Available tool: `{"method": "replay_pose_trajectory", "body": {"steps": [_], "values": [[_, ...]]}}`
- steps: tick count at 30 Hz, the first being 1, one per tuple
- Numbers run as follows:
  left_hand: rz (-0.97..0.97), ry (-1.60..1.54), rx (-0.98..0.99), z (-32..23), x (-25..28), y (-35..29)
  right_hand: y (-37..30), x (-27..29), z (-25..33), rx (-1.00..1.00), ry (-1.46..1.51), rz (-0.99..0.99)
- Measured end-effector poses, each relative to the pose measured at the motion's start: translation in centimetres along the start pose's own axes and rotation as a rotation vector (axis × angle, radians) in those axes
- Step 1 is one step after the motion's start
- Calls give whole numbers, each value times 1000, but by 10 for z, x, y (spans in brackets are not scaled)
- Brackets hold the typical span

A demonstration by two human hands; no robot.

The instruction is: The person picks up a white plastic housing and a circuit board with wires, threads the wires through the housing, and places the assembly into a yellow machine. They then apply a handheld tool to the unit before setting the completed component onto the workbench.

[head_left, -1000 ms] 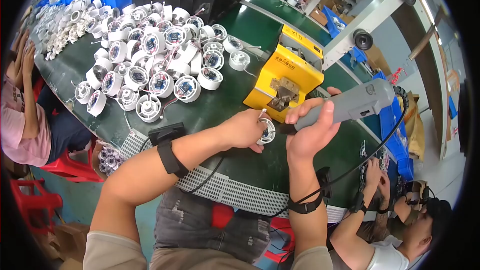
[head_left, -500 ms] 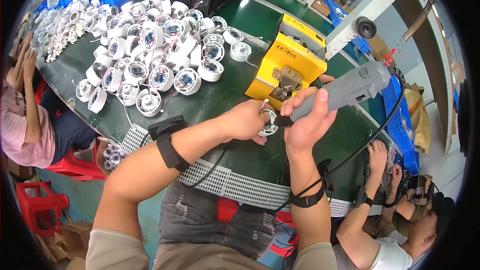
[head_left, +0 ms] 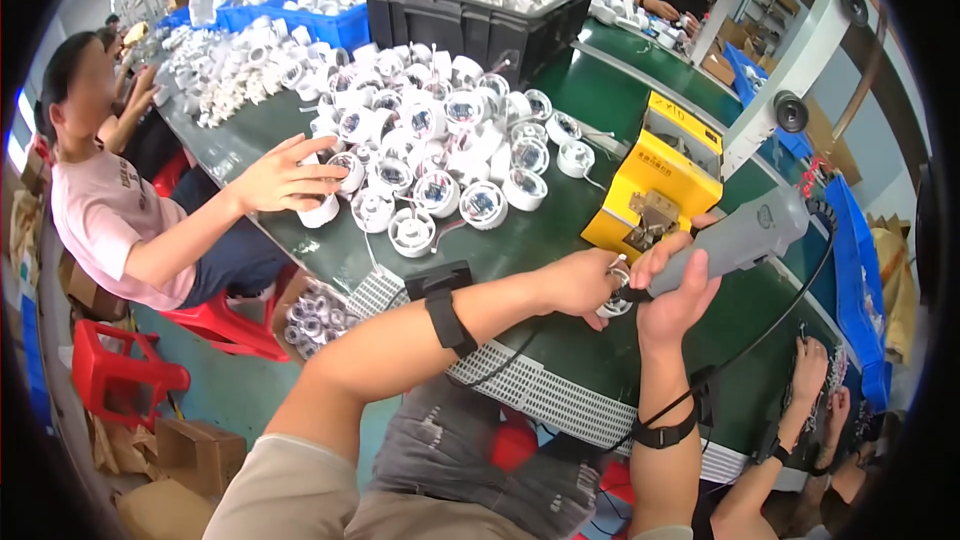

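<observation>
My left hand (head_left: 580,285) is closed on a small white round housing (head_left: 617,306), of which only part shows between the fingers. My right hand (head_left: 680,290) wraps around a grey electric screwdriver (head_left: 740,245) with a black cord. The tool lies tilted, its dark tip end at the housing; whether the tip touches a screw is hidden. Just beyond my hands stands a yellow box-shaped machine (head_left: 650,175) with a metal fixture on its front. Farther left lies a large heap of white round housings (head_left: 435,192) with circuit boards and thin wires.
A black crate (head_left: 480,25) and a blue bin (head_left: 310,15) stand behind the heap. At left, a person in pink reaches a hand (head_left: 290,177) to the heap's edge. Another worker's hands (head_left: 810,370) are at the right. A white perforated strip (head_left: 540,390) lines the green table's (head_left: 545,240) near edge.
The view has swung, so the scene sits farther right and lower. The person in pink has stretched a hand out to the heap. My hands keep the same hold on screwdriver and housing.
</observation>
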State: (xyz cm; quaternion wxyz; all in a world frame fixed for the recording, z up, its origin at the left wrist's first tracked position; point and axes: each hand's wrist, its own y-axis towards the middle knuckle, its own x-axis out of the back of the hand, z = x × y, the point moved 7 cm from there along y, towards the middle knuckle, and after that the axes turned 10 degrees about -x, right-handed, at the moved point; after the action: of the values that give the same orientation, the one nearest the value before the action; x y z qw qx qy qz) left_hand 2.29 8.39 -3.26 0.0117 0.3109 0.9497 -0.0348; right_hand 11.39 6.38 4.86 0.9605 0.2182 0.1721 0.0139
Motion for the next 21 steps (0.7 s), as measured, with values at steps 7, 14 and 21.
{"method": "replay_pose_trajectory", "body": {"steps": [7, 14, 21], "values": [[-54, 313, -40, -41, 35, -10, -4, 9, 24, 83, 48, -80], [-996, 110, -694, -91, 141, -52, -3, 11, 14, 38, -92, -150], [-930, 397, -525, -72, 136, -39, -3, 5, 15, 6, -125, -120]]}}
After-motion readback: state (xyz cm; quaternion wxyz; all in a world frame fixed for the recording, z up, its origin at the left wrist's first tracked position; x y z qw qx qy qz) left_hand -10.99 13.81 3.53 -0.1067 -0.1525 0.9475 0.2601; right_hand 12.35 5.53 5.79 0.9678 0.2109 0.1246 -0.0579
